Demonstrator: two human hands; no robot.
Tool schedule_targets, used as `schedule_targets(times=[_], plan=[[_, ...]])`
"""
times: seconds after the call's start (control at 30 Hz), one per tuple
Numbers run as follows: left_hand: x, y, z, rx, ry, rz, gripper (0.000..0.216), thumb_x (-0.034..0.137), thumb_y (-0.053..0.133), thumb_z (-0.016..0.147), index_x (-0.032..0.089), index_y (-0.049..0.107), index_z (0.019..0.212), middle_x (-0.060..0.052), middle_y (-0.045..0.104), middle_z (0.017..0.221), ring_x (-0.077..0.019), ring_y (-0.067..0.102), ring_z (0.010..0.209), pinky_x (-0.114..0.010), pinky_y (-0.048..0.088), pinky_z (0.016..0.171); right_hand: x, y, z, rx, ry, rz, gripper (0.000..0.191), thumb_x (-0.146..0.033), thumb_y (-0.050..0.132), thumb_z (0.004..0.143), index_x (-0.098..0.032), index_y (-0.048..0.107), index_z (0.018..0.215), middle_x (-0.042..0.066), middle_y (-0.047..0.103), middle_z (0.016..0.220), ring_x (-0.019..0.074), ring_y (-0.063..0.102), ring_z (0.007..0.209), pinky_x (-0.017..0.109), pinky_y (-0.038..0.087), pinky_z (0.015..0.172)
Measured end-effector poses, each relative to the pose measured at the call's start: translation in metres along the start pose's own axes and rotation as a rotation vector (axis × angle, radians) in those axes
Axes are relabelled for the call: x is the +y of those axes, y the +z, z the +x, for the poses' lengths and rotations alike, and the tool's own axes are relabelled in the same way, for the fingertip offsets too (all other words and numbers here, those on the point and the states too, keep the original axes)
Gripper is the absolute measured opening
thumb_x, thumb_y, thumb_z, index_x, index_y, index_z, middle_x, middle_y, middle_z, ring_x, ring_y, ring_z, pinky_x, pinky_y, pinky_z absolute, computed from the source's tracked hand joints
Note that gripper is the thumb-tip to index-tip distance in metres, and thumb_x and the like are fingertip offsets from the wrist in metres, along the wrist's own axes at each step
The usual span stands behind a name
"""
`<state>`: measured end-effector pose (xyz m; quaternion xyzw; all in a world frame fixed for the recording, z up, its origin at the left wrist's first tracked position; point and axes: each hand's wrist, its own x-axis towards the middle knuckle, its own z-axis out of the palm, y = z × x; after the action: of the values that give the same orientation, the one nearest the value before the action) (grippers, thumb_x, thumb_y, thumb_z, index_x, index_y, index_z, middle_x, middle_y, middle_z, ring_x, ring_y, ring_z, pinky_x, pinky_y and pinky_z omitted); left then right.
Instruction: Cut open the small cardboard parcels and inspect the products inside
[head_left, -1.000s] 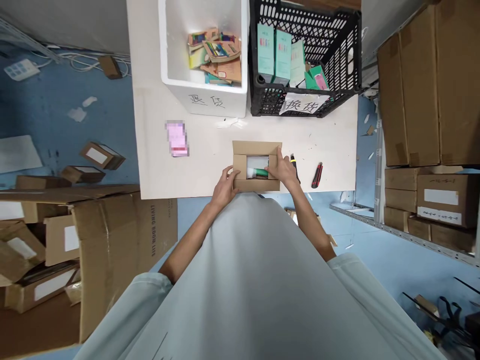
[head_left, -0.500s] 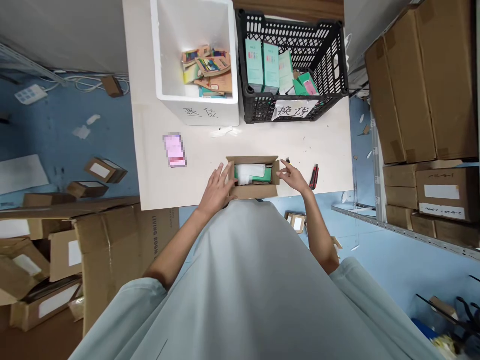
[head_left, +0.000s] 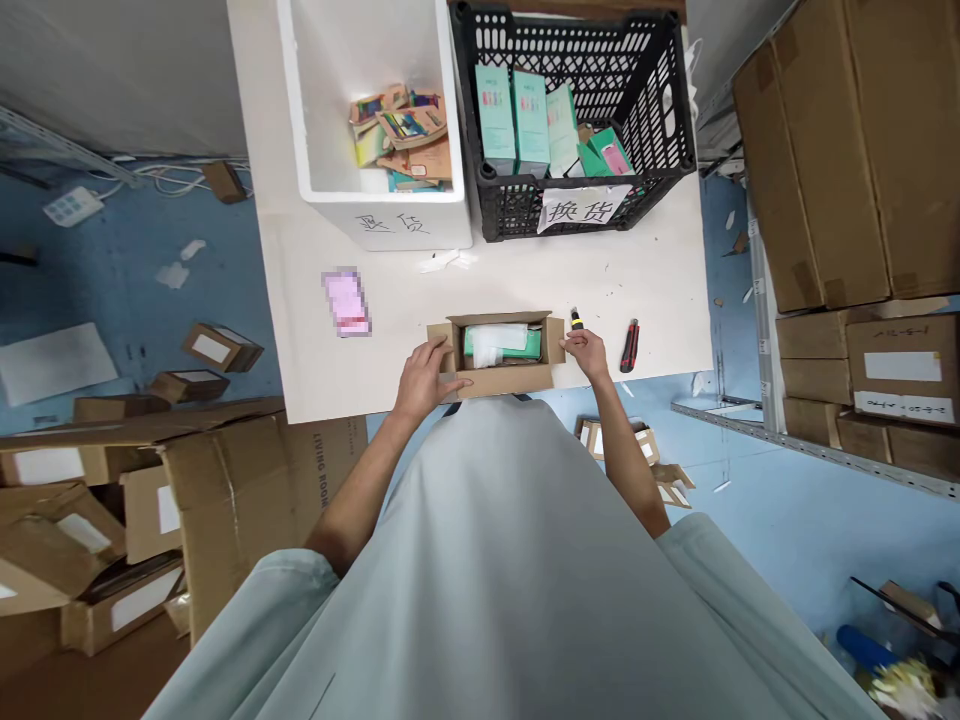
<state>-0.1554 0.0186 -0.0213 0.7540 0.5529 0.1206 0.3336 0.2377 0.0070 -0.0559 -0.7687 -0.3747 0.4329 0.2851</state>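
Observation:
A small open cardboard box (head_left: 501, 380) sits at the near edge of the white table (head_left: 660, 280). Inside it lies a green packet with white wrapping (head_left: 501, 343). My left hand (head_left: 422, 372) grips the box's left end and its left flap. My right hand (head_left: 586, 352) pinches the right flap, folded outward. Both side flaps stand open.
A white foam bin (head_left: 315, 120) with colourful packets and a black crate (head_left: 660, 110) of teal boxes stand at the table's far side. A red utility knife (head_left: 628, 346) and a yellow-tipped tool (head_left: 575, 318) lie to the right of the box. Cardboard cartons (head_left: 225, 470) crowd the floor to the left, shelves of cartons (head_left: 862, 200) to the right.
The top flaps that covered the box a second ago are now spread open, showing the packet. Both hands moved outward to the box's ends. The view shifted slightly.

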Motion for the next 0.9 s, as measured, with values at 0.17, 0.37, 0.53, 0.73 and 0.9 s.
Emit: schedule_targets(times=[0.17, 0.37, 0.53, 0.73, 0.9], plan=[[0.004, -0.004, 0.002, 0.009, -0.012, 0.011, 0.06, 0.061, 0.076, 0.101, 0.021, 0.067, 0.144, -0.02, 0.064, 0.162, -0.0422, 0.06, 0.15, -0.057, 0.048, 0.13, -0.015, 0.009, -0.021, -0.026, -0.211, -0.196, 0.032, -0.045, 0.072, 0.098, -0.02, 0.083, 0.115, 0.014, 0.081, 0.12, 0.0301, 0.078, 0.108, 0.052, 0.065, 0.108], [0.03, -0.008, 0.011, -0.013, -0.031, 0.101, 0.053, 0.043, 0.075, 0.101, 0.022, 0.066, 0.15, -0.018, 0.059, 0.166, -0.0438, 0.066, 0.142, -0.055, 0.059, 0.116, -0.039, 0.024, -0.053, -0.298, -0.549, -0.509, 0.109, -0.033, 0.093, 0.086, -0.029, 0.04, 0.181, 0.011, 0.025, 0.193, 0.0416, 0.043, 0.167, 0.06, 0.046, 0.134], [0.052, 0.0, 0.026, -0.091, 0.049, 0.165, 0.059, 0.028, 0.071, 0.1, 0.019, 0.061, 0.157, -0.02, 0.054, 0.172, -0.0445, 0.061, 0.147, -0.057, 0.056, 0.119, -0.055, 0.033, -0.043, -0.338, -0.596, -0.691, 0.146, -0.031, 0.105, 0.075, -0.032, 0.013, 0.188, 0.009, -0.007, 0.196, 0.0499, 0.051, 0.158, 0.066, 0.051, 0.126], [0.071, 0.032, 0.063, -0.239, 0.151, 0.361, 0.054, 0.007, 0.053, 0.097, 0.014, 0.068, 0.148, -0.024, 0.068, 0.151, -0.0416, 0.062, 0.138, -0.056, 0.055, 0.113, -0.056, 0.04, -0.028, -0.345, -0.589, -0.725, 0.156, -0.038, 0.109, 0.07, -0.03, 0.008, 0.189, 0.006, -0.017, 0.194, 0.0549, 0.05, 0.155, 0.07, 0.051, 0.124], [0.078, 0.045, 0.091, -0.349, 0.11, 0.458, 0.04, 0.006, 0.057, 0.097, 0.009, 0.077, 0.132, -0.029, 0.072, 0.136, -0.0437, 0.064, 0.132, -0.055, 0.056, 0.105, -0.05, 0.041, -0.031, -0.309, -0.642, -0.722, 0.155, -0.032, 0.108, 0.071, -0.033, 0.008, 0.189, 0.002, -0.016, 0.194, 0.0528, 0.051, 0.153, 0.068, 0.054, 0.122]])
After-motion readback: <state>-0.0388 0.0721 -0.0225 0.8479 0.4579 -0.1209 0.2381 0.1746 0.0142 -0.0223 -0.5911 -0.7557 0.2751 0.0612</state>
